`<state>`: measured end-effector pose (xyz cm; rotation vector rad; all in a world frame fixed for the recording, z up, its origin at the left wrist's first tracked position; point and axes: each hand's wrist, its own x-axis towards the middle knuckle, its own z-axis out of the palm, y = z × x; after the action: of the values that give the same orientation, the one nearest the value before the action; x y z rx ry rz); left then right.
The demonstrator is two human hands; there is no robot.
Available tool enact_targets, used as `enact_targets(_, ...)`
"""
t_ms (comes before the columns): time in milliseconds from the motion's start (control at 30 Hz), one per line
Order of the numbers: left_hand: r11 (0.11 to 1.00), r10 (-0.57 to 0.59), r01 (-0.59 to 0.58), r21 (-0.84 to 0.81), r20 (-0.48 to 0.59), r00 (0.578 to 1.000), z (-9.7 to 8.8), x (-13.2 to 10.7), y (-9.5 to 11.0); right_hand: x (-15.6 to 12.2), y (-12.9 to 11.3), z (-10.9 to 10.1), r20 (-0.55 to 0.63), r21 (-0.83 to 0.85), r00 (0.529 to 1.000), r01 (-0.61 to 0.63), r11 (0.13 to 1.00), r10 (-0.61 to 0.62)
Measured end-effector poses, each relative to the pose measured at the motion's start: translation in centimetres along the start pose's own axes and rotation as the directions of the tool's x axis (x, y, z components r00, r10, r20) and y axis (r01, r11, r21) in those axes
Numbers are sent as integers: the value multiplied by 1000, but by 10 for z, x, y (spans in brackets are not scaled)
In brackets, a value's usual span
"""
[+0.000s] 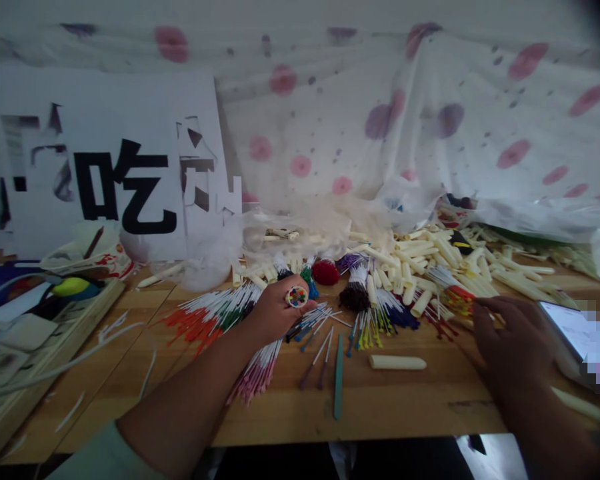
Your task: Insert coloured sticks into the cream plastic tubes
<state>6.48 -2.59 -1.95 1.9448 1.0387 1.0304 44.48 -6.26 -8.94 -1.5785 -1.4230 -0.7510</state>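
My left hand [283, 308] is wrapped round a pale cream tube [289, 301]. Its round end faces me and is filled with small coloured tips. Under and around this hand fan out white sticks with orange tips [193, 323], pink tips [255, 380] and blue tips [310, 330]. On the right, my right hand [513, 337] has its fingertips drawn together at the orange and yellow tips of a bundle of white sticks [457, 297]. Whatever is between those fingers is hidden. A loose cream tube [397, 362] and a flat teal stick [339, 379] lie between the hands.
Behind the sticks is a heap of cream tubes [420, 253] with clear plastic over part of it. A phone [570, 330] stands beside my right hand. At left are a wooden-edged tray [80, 333] and white cables [105, 352]. A cut-out board [45, 200] leans behind.
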Motion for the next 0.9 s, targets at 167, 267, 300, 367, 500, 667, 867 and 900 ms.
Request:
enact_targets(167, 999, 47, -47, 19, -12, 999, 0, 0, 1, 1, -5, -2, 30, 1, 999, -24, 1000, 24)
enact_targets(267, 993, 103, -102, 58, -25, 994, 0, 0, -1, 0, -4, -2, 32, -8, 999, -39, 999, 39)
enact_targets(300, 991, 116, -114, 69, -29, 993, 0, 0, -2, -1, -4, -2, 28, -6, 999, -41, 999, 41)
enact_targets(367, 987, 141, -138, 82, -29, 990, 0, 0, -2, -1, -3, -2, 32, 1, 998, -46, 999, 46)
enact_targets(500, 990, 123, -121, 71, -21, 992, 0, 0, 0, 0, -1, -3, -28, 39, 997, -73, 997, 74)
enact_targets(667, 999, 10, -9, 41, -24, 1000, 0, 0, -7, 3, 0, -7, -235, 54, 960, -146, 988, 155)
enact_targets(867, 999, -4, 5, 41, -30, 1000, -1, 1, -7, 4, -8, -13, -167, 45, 966, -192, 980, 197)
enact_targets(900, 999, -3, 5, 48, -36, 999, -1, 1, -6, 4, -8, -14, -157, 49, 968, -189, 981, 195)
